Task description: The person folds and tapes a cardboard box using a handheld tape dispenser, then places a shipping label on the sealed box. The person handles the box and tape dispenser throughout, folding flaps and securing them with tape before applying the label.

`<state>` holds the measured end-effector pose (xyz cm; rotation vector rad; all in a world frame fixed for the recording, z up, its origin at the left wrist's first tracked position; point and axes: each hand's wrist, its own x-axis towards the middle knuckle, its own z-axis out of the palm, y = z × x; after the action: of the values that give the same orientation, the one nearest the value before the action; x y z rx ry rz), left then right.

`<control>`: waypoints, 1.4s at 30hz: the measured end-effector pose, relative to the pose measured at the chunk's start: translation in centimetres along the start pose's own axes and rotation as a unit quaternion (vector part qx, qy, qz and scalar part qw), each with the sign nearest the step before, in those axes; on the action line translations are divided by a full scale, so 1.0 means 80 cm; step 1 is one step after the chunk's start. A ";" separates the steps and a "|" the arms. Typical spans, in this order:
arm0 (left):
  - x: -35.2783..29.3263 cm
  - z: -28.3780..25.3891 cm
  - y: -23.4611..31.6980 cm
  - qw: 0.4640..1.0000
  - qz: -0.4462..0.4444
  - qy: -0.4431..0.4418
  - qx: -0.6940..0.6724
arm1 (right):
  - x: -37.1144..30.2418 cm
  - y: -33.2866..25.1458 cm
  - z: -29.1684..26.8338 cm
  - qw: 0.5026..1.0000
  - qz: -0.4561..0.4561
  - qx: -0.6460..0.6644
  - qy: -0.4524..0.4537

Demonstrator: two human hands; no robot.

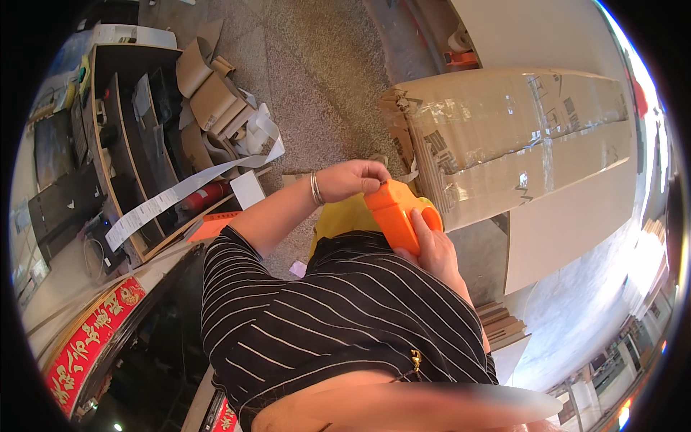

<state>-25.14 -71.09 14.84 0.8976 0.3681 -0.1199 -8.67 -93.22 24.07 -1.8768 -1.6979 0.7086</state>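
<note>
An orange plastic tape dispenser (396, 212) is held in front of my body, slanting, with a round loop on its right side. My right hand (435, 252) is closed around its lower right part, thumb and fingers on the body. At the dispenser's upper left end is my left hand (354, 180), its fingers curled and pinched together against the edge. Whatever lies between those fingertips is too small to make out. Just beyond, to the right, lies a large cardboard box (504, 137) with clear tape across its top.
On the left stands an open wooden shelf unit (119, 144) with folded cardboard (216, 101) and a long white paper strip (176, 191) beside it. A red cylinder (205, 196) sits near the shelf. Flat cardboard sheets (568, 216) lean at the right. Another orange tool (461, 59) lies at the back.
</note>
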 end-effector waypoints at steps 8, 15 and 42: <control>0.110 -0.145 0.074 0.930 0.148 0.321 0.102 | 0.034 -0.013 0.050 0.994 0.082 -0.041 0.067; 0.235 -0.132 0.051 0.975 0.078 0.206 0.035 | -0.032 0.000 0.073 0.977 0.174 -0.085 0.084; 0.161 0.176 -0.101 0.663 0.505 0.245 0.495 | -0.132 0.164 0.038 0.766 0.464 0.384 0.223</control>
<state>-11.52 -86.45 12.13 2.1328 0.2258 1.1005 -2.01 -104.83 13.39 -1.9037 -0.0037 0.9850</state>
